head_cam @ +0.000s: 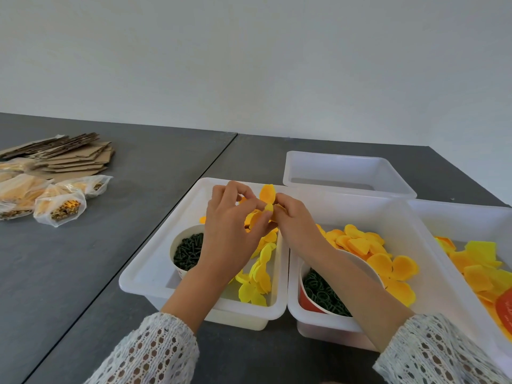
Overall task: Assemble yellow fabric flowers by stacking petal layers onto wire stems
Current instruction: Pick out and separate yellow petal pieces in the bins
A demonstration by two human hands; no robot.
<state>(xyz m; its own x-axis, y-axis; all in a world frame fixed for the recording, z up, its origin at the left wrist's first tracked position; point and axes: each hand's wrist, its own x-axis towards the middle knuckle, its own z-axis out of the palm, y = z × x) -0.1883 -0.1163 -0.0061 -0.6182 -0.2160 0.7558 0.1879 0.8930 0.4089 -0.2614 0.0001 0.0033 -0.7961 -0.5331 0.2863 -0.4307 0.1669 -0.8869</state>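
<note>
Item: petal layer [267, 193], orange-yellow, held up over the far edge of the left tray [155, 261]. Left hand [231, 231] and right hand [295, 223] pinch it from opposite sides, fingertips nearly meeting, equally near. Wire stem not discernible. Spare petals [260, 273] lie directly below, along the tray's right wall.

Dark grey table [138, 245] against plain white wall [249, 56]

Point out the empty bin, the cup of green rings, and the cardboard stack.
empty bin [388, 169]: head view, on its far inner wall.
cup of green rings [307, 299]: head view, on its red outer side.
cardboard stack [80, 159]: head view, on the top sheets.
</note>
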